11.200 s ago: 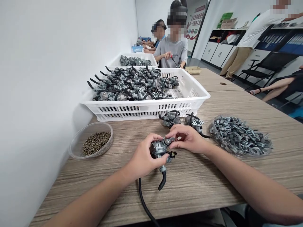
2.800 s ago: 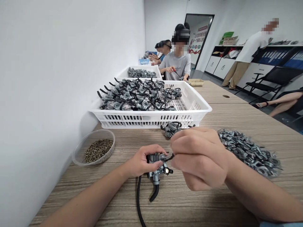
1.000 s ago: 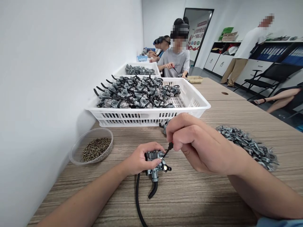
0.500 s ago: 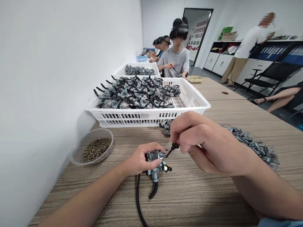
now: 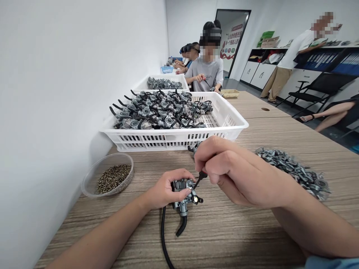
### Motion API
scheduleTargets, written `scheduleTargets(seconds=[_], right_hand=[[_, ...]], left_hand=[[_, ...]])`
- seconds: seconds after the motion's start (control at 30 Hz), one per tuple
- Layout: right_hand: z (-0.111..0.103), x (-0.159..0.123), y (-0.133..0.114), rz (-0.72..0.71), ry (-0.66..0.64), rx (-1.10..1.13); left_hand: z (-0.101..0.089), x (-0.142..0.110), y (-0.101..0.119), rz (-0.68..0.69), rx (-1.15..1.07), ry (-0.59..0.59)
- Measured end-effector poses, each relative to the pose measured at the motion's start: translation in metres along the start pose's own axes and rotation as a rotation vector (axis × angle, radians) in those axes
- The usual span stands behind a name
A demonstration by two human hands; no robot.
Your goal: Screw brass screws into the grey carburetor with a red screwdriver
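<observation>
A small metal carburetor (image 5: 183,203) with black rubber hoses rests on the wood-grain table. My left hand (image 5: 167,188) is closed around it, the thumb on the near side and the fingers over the far side. In my right hand (image 5: 232,168) is a screwdriver (image 5: 201,177) with a red and black handle, most of it hidden by the fingers. Its shaft slants down to the left, and the tip is at the carburetor's upper right part, by my left thumb. Another carburetor (image 5: 193,148) lies partly hidden behind my right hand.
Beyond my hands, a white basket (image 5: 179,139) holds many carburetors. At left, a clear bowl (image 5: 129,183) contains small brass-coloured screws (image 5: 113,178). Metal parts (image 5: 297,172) are heaped at right. Across the table sits a co-worker (image 5: 207,71); another person (image 5: 297,52) stands by the cabinets.
My right hand has moved slightly left and the screwdriver's tip now sits closer in on the carburetor. My left hand keeps its hold. The standing person's arm has shifted.
</observation>
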State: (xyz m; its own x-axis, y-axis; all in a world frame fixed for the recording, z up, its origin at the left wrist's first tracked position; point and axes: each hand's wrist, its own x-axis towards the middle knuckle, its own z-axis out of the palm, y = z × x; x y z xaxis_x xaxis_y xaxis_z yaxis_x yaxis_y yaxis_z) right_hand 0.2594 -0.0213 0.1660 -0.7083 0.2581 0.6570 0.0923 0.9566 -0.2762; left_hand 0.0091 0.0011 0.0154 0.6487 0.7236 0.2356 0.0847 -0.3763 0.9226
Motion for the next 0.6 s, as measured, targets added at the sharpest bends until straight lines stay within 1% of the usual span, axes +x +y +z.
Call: scheduleTargets(seconds=[0.27, 0.37, 0.6], right_hand=[[-0.005, -0.0006, -0.0003, 0.004, 0.009, 0.006], [-0.0024, -0.0002, -0.0002, -0.004, 0.015, 0.012], [0.0025, 0.0018, -0.0014, -0.004, 0.007, 0.016]], left_hand=[[-0.0006, -0.0008, -0.0004, -0.012, 0.027, 0.001], [-0.0004, -0.001, -0.0011, -0.019, 0.025, 0.005], [0.001, -0.002, -0.0026, 0.01, -0.013, 0.018]])
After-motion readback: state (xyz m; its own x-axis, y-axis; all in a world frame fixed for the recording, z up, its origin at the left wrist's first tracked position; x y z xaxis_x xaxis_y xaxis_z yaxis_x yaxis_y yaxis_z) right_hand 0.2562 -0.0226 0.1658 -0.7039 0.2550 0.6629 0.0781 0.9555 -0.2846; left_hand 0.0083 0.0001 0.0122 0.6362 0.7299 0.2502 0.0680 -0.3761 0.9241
